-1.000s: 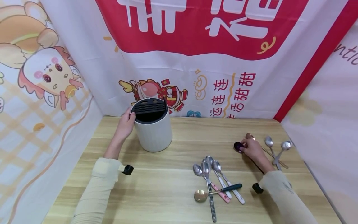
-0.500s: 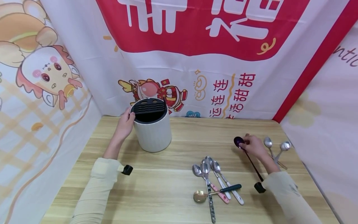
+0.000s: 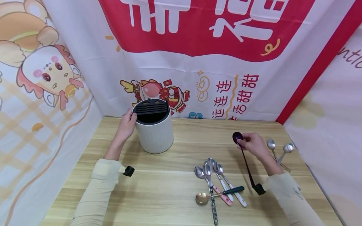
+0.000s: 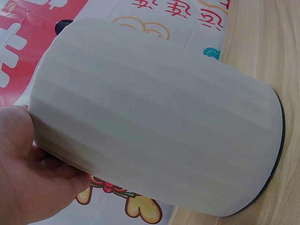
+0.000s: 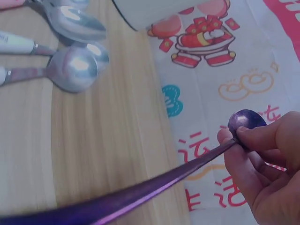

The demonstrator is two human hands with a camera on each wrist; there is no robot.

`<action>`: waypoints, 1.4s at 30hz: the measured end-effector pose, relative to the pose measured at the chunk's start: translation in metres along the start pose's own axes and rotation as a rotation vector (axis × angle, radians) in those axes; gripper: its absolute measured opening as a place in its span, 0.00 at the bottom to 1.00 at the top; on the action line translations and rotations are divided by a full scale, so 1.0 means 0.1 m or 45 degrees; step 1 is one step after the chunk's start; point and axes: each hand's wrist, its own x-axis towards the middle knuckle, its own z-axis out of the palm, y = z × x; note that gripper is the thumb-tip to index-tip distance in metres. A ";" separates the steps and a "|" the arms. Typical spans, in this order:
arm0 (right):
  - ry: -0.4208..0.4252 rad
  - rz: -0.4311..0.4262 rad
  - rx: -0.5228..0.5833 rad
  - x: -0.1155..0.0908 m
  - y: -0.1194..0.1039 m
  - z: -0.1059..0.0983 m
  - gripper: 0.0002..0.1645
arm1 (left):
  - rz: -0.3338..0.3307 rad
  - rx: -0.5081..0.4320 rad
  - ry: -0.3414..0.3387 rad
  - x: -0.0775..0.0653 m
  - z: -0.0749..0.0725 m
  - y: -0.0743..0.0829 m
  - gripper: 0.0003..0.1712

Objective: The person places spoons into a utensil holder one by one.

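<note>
My right hand (image 3: pixel 255 146) pinches a dark purple long-handled spoon (image 3: pixel 245 161) at the neck, just below its bowl. In the right wrist view, thumb and fingers meet at that neck, and the glossy handle (image 5: pixel 154 185) slants down toward the camera. At the back left stands a white ribbed utensil holder (image 3: pixel 155 138) with a black slotted insert (image 3: pixel 151 108). My left hand (image 3: pixel 127 125) grips its upper rim from the left side. The left wrist view has the holder's pale wall (image 4: pixel 159 117) across most of the frame, with some fingers tucked behind it.
Several spoons lie in a crossed pile mid-table, among them a gold one with a dark green handle (image 3: pixel 234 190) and a pink-handled one (image 3: pixel 224 197). More silver spoons (image 3: pixel 288 147) lie at the right, partly behind my right hand. A printed cloth (image 3: pixel 181 62) hangs along the table's back edge.
My right hand has lifted the purple spoon from beside the right-hand spoons and moved it slightly left, its handle swinging leftward. My left hand and the utensil holder have stayed put.
</note>
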 end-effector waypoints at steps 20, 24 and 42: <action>0.108 -0.060 0.195 -0.07 -0.32 0.12 0.16 | 0.053 0.014 0.029 0.02 0.02 0.04 0.26; 0.110 -0.041 0.232 -0.06 -0.37 0.14 0.17 | 0.048 0.014 0.025 0.02 0.02 0.04 0.26; 0.153 0.007 0.539 -0.01 -0.67 0.22 0.23 | 0.027 0.036 0.029 0.01 0.02 0.03 0.26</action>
